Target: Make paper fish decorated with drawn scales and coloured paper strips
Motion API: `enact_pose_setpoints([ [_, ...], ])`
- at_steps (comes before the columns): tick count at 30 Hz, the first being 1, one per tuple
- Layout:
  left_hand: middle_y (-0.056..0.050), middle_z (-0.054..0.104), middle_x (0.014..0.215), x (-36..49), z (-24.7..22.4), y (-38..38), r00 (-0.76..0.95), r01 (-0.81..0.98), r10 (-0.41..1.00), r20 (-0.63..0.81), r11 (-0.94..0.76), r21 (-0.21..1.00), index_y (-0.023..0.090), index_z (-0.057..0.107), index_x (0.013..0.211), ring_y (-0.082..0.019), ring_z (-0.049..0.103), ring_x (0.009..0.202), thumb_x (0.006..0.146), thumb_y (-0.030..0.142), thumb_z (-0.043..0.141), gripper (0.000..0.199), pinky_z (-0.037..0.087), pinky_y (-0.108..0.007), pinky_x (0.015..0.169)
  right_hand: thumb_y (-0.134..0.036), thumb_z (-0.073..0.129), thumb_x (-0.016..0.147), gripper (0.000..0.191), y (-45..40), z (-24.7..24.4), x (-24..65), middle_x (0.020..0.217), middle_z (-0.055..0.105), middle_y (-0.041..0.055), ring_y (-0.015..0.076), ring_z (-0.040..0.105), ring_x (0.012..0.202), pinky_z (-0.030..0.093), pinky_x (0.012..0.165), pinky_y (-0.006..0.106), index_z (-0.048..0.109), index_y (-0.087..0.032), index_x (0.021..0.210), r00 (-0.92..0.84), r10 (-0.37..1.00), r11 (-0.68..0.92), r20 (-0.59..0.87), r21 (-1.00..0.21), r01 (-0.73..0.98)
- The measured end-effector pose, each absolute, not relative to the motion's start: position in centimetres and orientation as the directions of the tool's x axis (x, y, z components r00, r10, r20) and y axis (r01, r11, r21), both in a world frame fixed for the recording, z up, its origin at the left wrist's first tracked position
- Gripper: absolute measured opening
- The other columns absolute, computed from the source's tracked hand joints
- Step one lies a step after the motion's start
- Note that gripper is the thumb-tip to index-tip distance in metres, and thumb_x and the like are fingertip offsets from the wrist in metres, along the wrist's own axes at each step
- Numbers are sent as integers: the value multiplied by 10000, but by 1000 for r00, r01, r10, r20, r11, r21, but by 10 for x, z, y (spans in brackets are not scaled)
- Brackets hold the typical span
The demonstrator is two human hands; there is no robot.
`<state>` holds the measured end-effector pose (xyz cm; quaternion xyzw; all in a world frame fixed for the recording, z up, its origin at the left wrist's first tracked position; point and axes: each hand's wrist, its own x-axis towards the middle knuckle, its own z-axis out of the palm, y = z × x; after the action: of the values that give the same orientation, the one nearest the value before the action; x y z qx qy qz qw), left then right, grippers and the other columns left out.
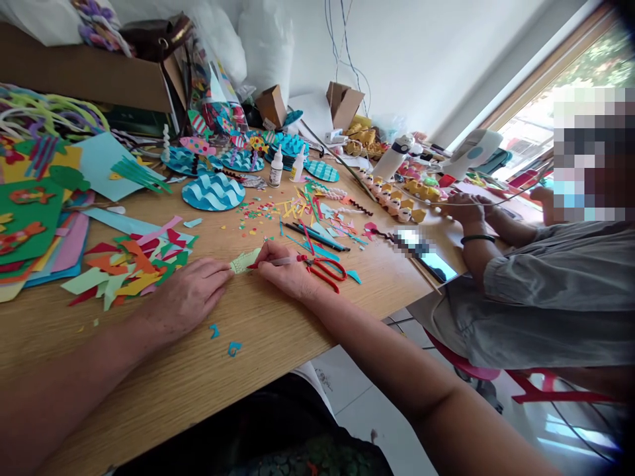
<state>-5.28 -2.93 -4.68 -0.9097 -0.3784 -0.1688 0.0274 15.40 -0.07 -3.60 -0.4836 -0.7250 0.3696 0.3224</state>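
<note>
My left hand (196, 294) rests low on the wooden table, its closed fingertips holding the left end of a small light green paper cut-out (243, 261). Dark marks show along the cut-out. My right hand (285, 270) grips a red pen (282, 261) with a clear barrel, its tip at the paper's right part. Beside the right hand lie red-handled scissors (327, 270), partly hidden behind it. Several dark pencils or pens (317, 236) lie beyond. Two small blue paper scraps (234, 348) are on the table in front of my left hand.
Coloured paper scraps (133, 264) pile at left beside stacked paper sheets (30, 225). Glue bottles (276, 166) and blue wavy discs (213, 192) stand farther back. At right, a person in a grey shirt (540, 284) sits near a phone (429, 256) and white glue guns or similar devices.
</note>
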Motion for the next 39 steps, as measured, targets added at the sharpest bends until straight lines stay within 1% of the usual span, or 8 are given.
enact_pose_setpoints([
  [5,-131,636,1059,-53,-48,-29,668,687,668,329,-723,73,98,627,1040,-254,539,1022,919,283,242,444,455,-417,892,-174,492,648,11,-1,-35,154,585,490,-56,89,434,570,307,534,206,496,-184,652,-334,937,255,102,-854,453],
  [10,-129,636,1057,-54,-48,-29,658,696,680,325,-713,85,108,629,1039,-258,540,1020,918,293,242,446,459,-424,885,-165,507,664,19,-2,-32,153,588,493,-57,81,433,563,307,528,200,499,-181,658,-336,939,240,74,-842,484],
  [15,-127,635,1064,-54,-49,-29,657,691,673,341,-718,84,103,631,1034,-253,543,1021,919,296,264,430,459,-412,889,-177,520,671,14,-1,-34,154,606,510,-56,84,443,580,318,540,198,508,-184,670,-334,938,260,95,-830,494],
  [21,-114,636,1062,-54,-49,-28,644,698,683,344,-709,102,127,628,1044,-244,550,1018,916,302,286,405,462,-401,882,-193,507,657,8,0,-36,153,605,505,-53,90,443,580,311,532,204,502,-186,657,-315,942,264,114,-830,490],
  [28,-113,635,1066,-55,-50,-28,646,691,680,347,-714,112,128,629,1023,-240,552,1017,925,321,273,416,457,-405,893,-161,475,648,33,-5,-26,155,617,510,-44,105,469,610,313,547,216,496,-186,649,-322,942,260,94,-810,525],
  [35,-120,644,1040,-54,-49,-28,648,689,673,357,-717,101,118,633,1026,-247,562,996,922,322,276,424,472,-410,868,-153,472,644,33,-3,-29,155,631,502,-42,97,456,612,318,548,209,477,-183,630,-292,949,244,118,-863,443],
  [39,-108,643,1057,-54,-48,-28,637,700,692,339,-704,122,142,632,1024,-241,560,1011,916,330,271,421,463,-417,886,-153,478,644,31,-5,-26,156,632,504,-42,97,455,617,322,561,212,493,-179,641,-317,944,241,95,-854,461],
])
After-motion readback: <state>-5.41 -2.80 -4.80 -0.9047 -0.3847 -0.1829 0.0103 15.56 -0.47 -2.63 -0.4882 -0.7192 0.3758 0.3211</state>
